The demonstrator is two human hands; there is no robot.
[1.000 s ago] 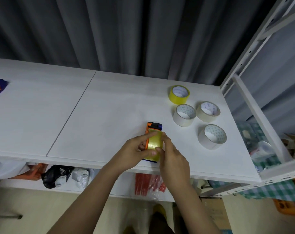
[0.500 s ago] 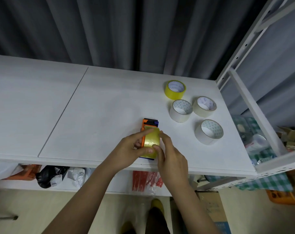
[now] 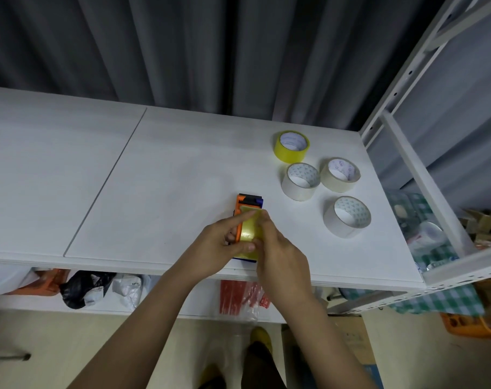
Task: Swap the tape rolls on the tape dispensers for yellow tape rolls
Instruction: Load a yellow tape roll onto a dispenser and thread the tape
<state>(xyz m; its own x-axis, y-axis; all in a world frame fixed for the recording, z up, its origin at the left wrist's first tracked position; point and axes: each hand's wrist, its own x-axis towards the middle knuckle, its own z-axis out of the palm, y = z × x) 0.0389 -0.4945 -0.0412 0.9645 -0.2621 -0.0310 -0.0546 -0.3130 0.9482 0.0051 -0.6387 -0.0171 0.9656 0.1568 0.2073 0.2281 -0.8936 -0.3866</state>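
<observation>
Risk: our left hand [image 3: 216, 245] and right hand [image 3: 278, 248] grip the dispenser [image 3: 248, 204] by the desk [image 3: 168, 178] edge | yellow roll [image 3: 250, 231] may seat crooked or slip off.

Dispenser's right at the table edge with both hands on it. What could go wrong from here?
1. The tape dispenser sits close to the front edge of the table; a slip by the left hand or right hand could knock it off.
2. The yellow tape may go on creased or skewed under the fingers.
3. Only one spare yellow roll lies among three pale rolls; a wrong pick is possible.
</observation>
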